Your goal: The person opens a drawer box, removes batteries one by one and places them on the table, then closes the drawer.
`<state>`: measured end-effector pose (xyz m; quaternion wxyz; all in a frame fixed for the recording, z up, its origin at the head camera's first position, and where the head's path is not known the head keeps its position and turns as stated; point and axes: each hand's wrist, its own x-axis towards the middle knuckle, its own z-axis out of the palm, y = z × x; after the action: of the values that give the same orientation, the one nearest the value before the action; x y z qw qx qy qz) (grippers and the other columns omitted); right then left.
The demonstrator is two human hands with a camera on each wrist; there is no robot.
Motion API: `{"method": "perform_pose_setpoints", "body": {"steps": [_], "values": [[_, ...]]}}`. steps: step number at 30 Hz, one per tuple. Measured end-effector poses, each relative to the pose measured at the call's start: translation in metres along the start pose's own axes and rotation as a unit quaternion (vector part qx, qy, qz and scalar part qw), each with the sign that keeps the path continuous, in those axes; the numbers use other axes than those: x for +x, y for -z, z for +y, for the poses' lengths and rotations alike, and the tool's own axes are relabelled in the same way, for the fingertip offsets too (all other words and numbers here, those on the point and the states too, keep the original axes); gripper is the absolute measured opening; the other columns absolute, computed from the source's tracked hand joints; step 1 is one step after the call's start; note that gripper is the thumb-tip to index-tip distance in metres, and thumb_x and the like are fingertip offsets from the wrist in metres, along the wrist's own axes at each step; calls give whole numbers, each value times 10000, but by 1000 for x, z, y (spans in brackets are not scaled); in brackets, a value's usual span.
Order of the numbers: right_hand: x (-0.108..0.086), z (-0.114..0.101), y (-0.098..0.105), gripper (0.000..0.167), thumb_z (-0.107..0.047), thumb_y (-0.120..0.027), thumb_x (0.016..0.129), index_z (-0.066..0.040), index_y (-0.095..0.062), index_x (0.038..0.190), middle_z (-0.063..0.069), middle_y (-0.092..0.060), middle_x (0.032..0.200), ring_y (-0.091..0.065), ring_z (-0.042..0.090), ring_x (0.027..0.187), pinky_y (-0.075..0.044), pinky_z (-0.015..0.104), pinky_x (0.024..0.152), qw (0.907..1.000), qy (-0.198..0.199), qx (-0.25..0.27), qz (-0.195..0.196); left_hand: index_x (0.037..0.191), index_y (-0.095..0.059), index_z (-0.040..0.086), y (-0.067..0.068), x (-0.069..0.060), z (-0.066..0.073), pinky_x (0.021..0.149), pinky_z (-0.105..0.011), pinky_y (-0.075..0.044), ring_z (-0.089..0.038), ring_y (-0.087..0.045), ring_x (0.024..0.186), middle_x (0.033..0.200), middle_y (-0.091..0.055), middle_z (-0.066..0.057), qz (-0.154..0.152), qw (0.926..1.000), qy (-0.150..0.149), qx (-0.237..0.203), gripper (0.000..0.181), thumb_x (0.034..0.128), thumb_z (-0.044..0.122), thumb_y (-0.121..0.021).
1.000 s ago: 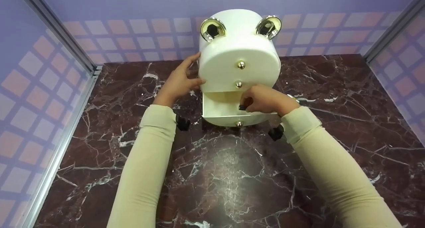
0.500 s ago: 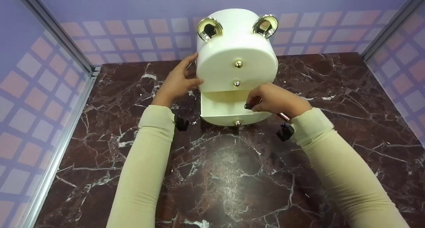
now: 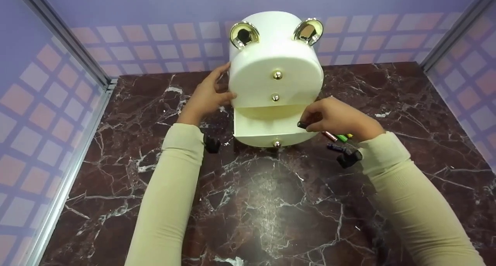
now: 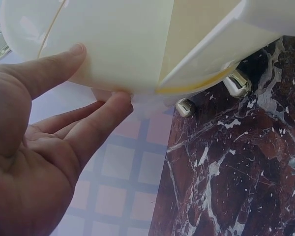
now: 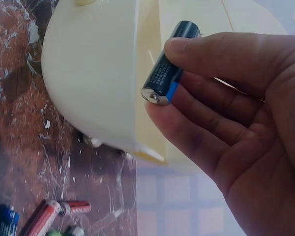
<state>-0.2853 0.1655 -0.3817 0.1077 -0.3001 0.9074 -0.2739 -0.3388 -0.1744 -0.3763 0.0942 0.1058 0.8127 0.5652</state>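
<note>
A white rounded storage box (image 3: pixel 276 68) with gold knobs and two gold-rimmed ears stands against the back wall. Its bottom drawer (image 3: pixel 255 122) is pulled out. My left hand (image 3: pixel 207 93) touches the box's left side, thumb on the front and fingers along the side; the left wrist view shows them nearly straight. A black battery (image 5: pixel 169 64) with a blue band and silver end is pinched between thumb and fingers of my right hand (image 3: pixel 339 116). That hand is at the drawer's right end, with the cabinet behind the battery in the right wrist view.
On the dark marble table (image 3: pixel 248 204), right of the drawer, lie several loose batteries: a red one (image 3: pixel 329 136), a green one (image 3: pixel 342 138), a yellow one (image 3: pixel 350 135) and a dark blue one (image 3: pixel 335 147). Tiled purple walls (image 3: pixel 166 45) bound the table behind and on both sides.
My right hand has moved right with the battery, from over the middle of the drawer to its right end, uncovering batteries on the table. My left hand stays on the box.
</note>
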Motion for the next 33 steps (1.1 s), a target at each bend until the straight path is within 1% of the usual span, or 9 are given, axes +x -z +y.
{"method": "perform_pose_setpoints", "body": {"steps": [3, 5, 9, 10, 13, 19, 25, 27, 33], "values": [[-8, 6, 2, 138, -112, -763, 798, -167, -747, 923, -29, -745, 881, -681, 101, 807, -557, 259, 756, 9999, -103, -30, 84, 1513, -281, 370, 0, 1, -1, 839, -289, -595, -271, -574, 1234, 1559, -333, -147, 6, 10000, 53, 33, 888, 832, -18, -698], [-13, 11, 3, 139, -118, -760, 801, -181, -746, 924, -34, -737, 852, -675, 119, 755, -553, 248, 697, 9998, -181, -24, 108, 1518, -273, 360, 0, 2, -2, 856, -308, -593, -272, -570, 1240, 1555, -338, -152, -4, 10000, 83, 7, 890, 834, -21, -695], [-22, 17, 4, 143, -133, -774, 798, -199, -742, 920, -36, -725, 834, -638, 145, 710, -518, 231, 632, 9992, -362, 18, 170, 1525, -268, 341, 0, 3, -3, 877, -329, -588, -266, -563, 1252, 1555, -346, -139, -7, 10000, 96, -24, 892, 832, -14, -705], [-24, 19, 5, 143, -136, -777, 796, -199, -741, 919, -31, -724, 835, -631, 154, 704, -513, 235, 614, 9990, -403, 31, 187, 1525, -268, 340, 0, 2, -2, 884, -340, -586, -267, -561, 1256, 1557, -344, -136, -9, 9999, 99, -39, 893, 832, -14, -706], [-29, 23, 5, 142, -150, -784, 797, -190, -740, 926, -20, -729, 865, -621, 143, 730, -507, 227, 627, 9986, -467, 44, 252, 1519, -276, 354, 0, 1, -1, 894, -355, -583, -269, -562, 1255, 1548, -360, -145, 16, 9999, 104, -24, 891, 831, -7, -710], [-41, 30, 7, 181, -130, -777, 800, -159, -737, 975, 26, -729, 903, -608, 119, 653, -522, 239, 549, 9969, -672, 275, 317, 1506, -292, 379, 0, -2, 1, 915, -387, -574, -276, -572, 1240, 1522, -395, -170, 47, 10000, 63, -5, 876, 832, 6, -711], [-53, 39, 8, 185, -93, -764, 800, -129, -732, 979, 56, -728, 921, -654, 148, 716, -579, 286, 616, 9913, -1071, 697, 313, 1506, -289, 381, -1, -2, 0, 915, -387, -574, -277, -562, 1250, 1553, -352, -141, 57, 10000, 71, -1, 879, 832, 5, -710], [-57, 44, 7, 173, -100, -766, 803, -136, -731, 969, 47, -726, 923, -651, 142, 738, -576, 280, 632, 9918, -1063, 620, 340, 1507, -289, 377, -1, -1, 0, 919, -392, -572, -274, -555, 1260, 1574, -319, -115, 58, 10000, 62, -6, 879, 833, -1, -708], [-66, 64, -2, 167, -122, -777, 799, -163, -741, 957, 16, -731, 921, -603, 91, 773, -507, 193, 676, 9959, -702, 117, 551, 1512, -280, 371, -1, -1, -1, 917, -389, -573, -276, -548, 1267, 1597, -274, -88, 53, 10000, 38, -3, 882, 835, -3, -704]]}}
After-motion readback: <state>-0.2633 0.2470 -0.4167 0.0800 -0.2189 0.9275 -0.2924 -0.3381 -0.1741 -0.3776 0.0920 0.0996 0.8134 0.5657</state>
